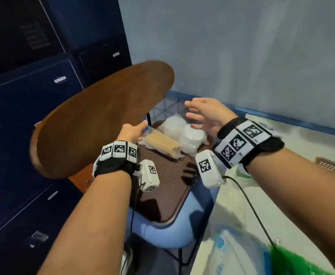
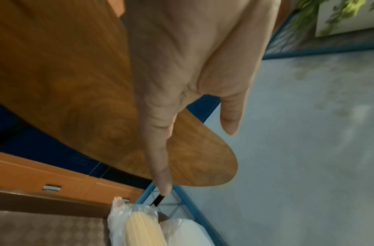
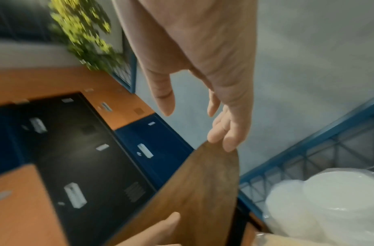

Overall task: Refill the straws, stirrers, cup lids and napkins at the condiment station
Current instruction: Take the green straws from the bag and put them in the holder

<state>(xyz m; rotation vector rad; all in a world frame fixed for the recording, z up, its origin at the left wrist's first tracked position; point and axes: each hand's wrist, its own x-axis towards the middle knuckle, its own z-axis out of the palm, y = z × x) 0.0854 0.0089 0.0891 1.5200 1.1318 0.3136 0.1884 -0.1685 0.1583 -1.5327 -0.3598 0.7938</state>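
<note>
A round wooden tabletop (image 1: 95, 124) fills the left of the head view, tilted in the frame, its underside and support hidden. Behind it stand dark blue cabinets (image 1: 30, 108), whose labels are too blurred to read. A brown tray (image 1: 168, 187) rests on a pale blue seat (image 1: 168, 233), the seat mostly covered and cut off below. At the tray's far end lie bagged white cup lids (image 1: 184, 133) beside a plastic-wrapped bundle of wooden stirrers (image 1: 162, 143), just in front of a blue wire-grid panel (image 1: 166, 108). Straws and napkins cannot be made out. At lower right, clear and green plastic bags (image 1: 261, 251) lie blurred on a white counter (image 1: 305, 175). The person's right hand (image 1: 204, 116) hovers above the lids, palm down, fingers spread and relaxed, holding nothing. The left hand (image 1: 132, 132) reaches forward beside the tabletop's edge toward the stirrers, fingers extended and empty; whether it touches the wood cannot be told.
</note>
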